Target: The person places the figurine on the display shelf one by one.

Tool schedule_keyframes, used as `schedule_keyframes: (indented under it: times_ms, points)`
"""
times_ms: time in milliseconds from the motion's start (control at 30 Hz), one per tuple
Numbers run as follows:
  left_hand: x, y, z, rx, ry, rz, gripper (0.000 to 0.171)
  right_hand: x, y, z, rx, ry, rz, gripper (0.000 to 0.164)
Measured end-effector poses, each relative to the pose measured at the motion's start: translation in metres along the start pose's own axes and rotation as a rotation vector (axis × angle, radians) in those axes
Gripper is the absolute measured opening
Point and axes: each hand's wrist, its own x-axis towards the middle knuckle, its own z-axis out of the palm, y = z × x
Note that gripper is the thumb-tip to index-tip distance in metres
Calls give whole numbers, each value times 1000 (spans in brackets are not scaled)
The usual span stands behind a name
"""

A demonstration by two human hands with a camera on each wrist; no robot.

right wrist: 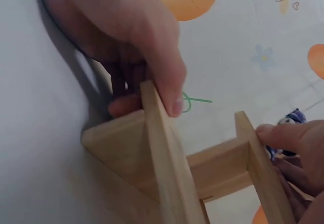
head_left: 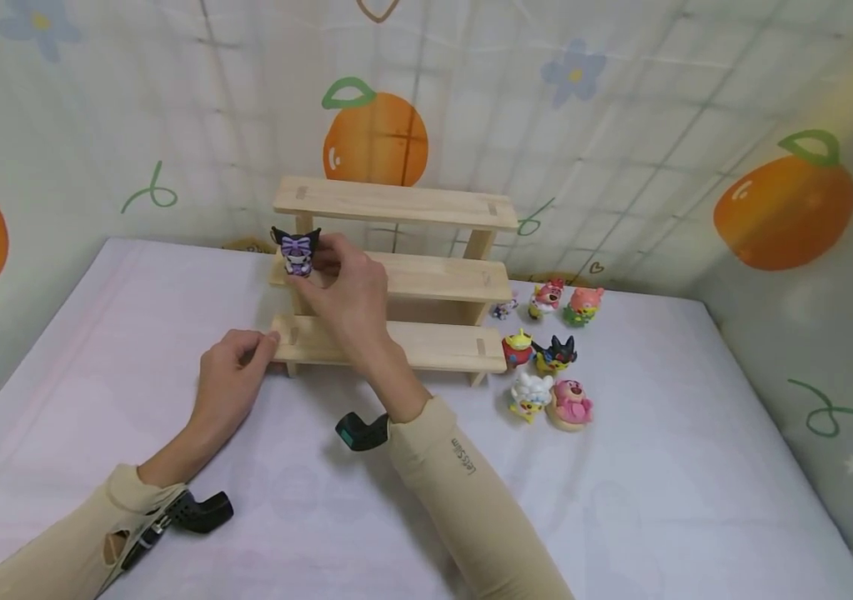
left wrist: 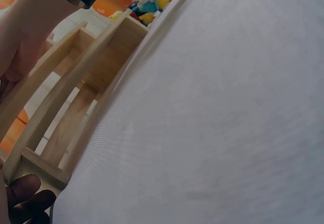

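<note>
A three-step wooden display stand [head_left: 396,200] stands on the white-covered table. My right hand [head_left: 351,292] pinches a small black-and-purple figurine [head_left: 297,253] with pointed ears at the left end of the middle step [head_left: 444,277]. Whether its base touches the wood I cannot tell. At the left end of the bottom step [head_left: 434,346], my left hand [head_left: 227,375] grips the board, its thumb on top and fingers below, as the right wrist view shows. In that view the figurine [right wrist: 294,117] is partly hidden behind the right hand [right wrist: 304,153].
Several figurines stand right of the stand: a white fluffy one [head_left: 530,394], a pink bear [head_left: 571,404], a black-eared one [head_left: 555,355], a red one with a yellow top [head_left: 518,348], and others behind. A patterned curtain [head_left: 471,100] hangs at the back.
</note>
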Motion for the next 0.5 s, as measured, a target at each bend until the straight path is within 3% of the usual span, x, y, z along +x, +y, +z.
schedule_keyframes:
  times_ms: [233,500]
  points:
    - [-1,1,0,3,6,11,39,-1,10,-18,132,-66,27,46]
    - [-1,0,1,11,18,25,37,-6,31,-52,185,-43,34,43]
